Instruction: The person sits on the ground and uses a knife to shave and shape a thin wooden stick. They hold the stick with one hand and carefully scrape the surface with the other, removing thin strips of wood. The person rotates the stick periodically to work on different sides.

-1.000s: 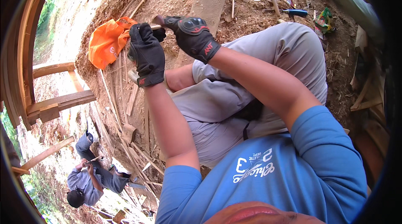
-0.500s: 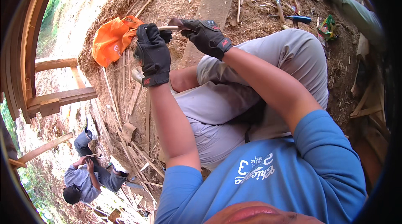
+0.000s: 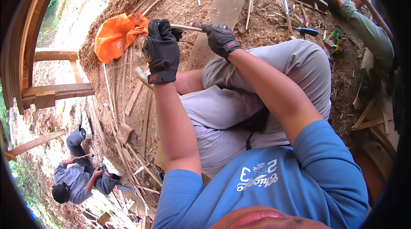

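Both my hands wear black work gloves and hold a thin pale wooden stick (image 3: 187,27) that runs level between them. My left hand (image 3: 163,49) is closed around the stick's left end, near an orange plastic bag (image 3: 116,35). My right hand (image 3: 220,37) grips the stick's right end, above my raised knee in grey trousers (image 3: 291,64). Whether the right hand also holds a tool is hidden by the glove.
A flat grey plank (image 3: 222,8) lies on the dirt beyond my hands. Thin wood strips (image 3: 128,100) are scattered at my left. Tools including a blue-handled one (image 3: 306,30) lie at the upper right beside another person's green sleeve (image 3: 368,28). A crouching person (image 3: 79,173) works lower left by a wooden frame (image 3: 55,90).
Both hands have kept their grip on the stick and shifted slightly right and down in the picture. The view has tilted a little.
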Tool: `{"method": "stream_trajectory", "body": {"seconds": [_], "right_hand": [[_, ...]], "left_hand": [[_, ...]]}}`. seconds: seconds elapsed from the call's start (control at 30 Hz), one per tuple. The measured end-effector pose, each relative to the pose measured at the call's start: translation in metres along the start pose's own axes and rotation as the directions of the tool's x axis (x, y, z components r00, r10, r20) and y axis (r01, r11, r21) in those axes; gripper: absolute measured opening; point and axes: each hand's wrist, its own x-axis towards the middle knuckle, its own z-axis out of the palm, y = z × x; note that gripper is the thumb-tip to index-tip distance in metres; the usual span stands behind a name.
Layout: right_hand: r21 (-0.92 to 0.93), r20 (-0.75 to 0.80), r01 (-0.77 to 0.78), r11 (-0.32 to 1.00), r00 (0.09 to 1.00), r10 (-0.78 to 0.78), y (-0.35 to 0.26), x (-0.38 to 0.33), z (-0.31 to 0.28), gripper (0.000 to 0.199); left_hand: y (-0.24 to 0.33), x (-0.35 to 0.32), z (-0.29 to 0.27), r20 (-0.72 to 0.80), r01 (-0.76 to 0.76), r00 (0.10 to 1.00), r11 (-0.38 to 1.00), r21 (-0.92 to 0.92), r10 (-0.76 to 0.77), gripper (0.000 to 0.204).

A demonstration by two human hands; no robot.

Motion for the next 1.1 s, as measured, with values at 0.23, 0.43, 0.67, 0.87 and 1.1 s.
{"method": "stream_trajectory", "body": {"seconds": [0.23, 0.43, 0.67, 0.87, 1.1], "right_hand": [[0.236, -0.233, 0.206, 0.95, 0.961, -0.15, -0.072, -0.015, -0.032, 0.057], [0.137, -0.185, 0.044, 0.99, 0.983, -0.018, -0.043, -0.007, -0.015, 0.044], [0.195, -0.06, -0.077, 0.978, 0.994, 0.091, -0.026, -0.013, -0.025, 0.045], [0.268, -0.322, 0.239, 0.933, 0.935, -0.147, -0.085, -0.015, -0.031, 0.05], [0.169, -0.104, 0.007, 0.986, 0.995, 0.011, -0.055, -0.006, -0.033, 0.045]], "left_hand": [[-0.012, -0.007, -0.007, -0.038, -0.077, 0.995, 0.975, 0.208, 0.087, 0.04], [0.01, -0.001, -0.004, 0.007, 0.006, 1.0, 0.972, 0.234, -0.008, 0.04], [0.009, -0.002, -0.006, 0.051, 0.055, 0.997, 0.982, 0.18, -0.065, 0.04], [-0.002, -0.005, -0.008, 0.03, 0.002, 1.0, 0.98, 0.199, -0.008, 0.046], [-0.007, 0.0, -0.005, -0.029, -0.049, 0.998, 0.974, 0.222, 0.056, 0.04]]}}
